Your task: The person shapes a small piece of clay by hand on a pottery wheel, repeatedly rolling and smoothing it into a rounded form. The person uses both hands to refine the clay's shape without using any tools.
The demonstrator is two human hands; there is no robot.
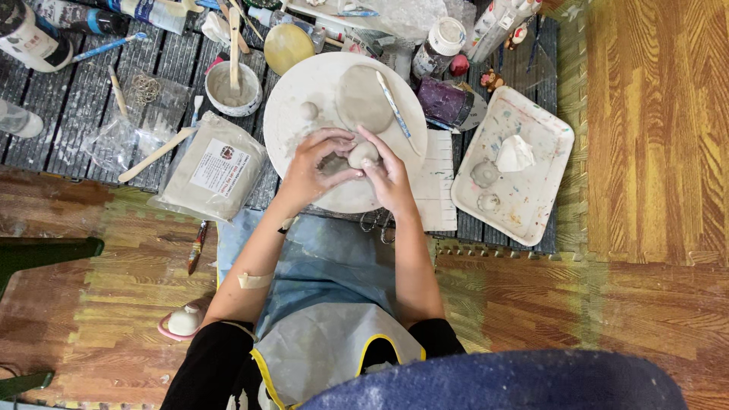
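A small grey clay lump (363, 152) is pinched between both my hands over a round white work board (292, 106). My left hand (313, 163) cups it from the left, fingers curled around it. My right hand (389, 171) presses it from the right. Farther back on the board lie a flattened clay disc (363, 97), a tiny clay ball (308, 111) and a thin blue-handled tool (395, 112).
A bag of clay (213, 168) and a wooden stick (156, 155) lie left of the board. A bowl of slip (232, 87) stands behind. At the right sits a paint-stained white tray (513, 168). Bottles and jars line the back. Wooden floor surrounds the dark mat.
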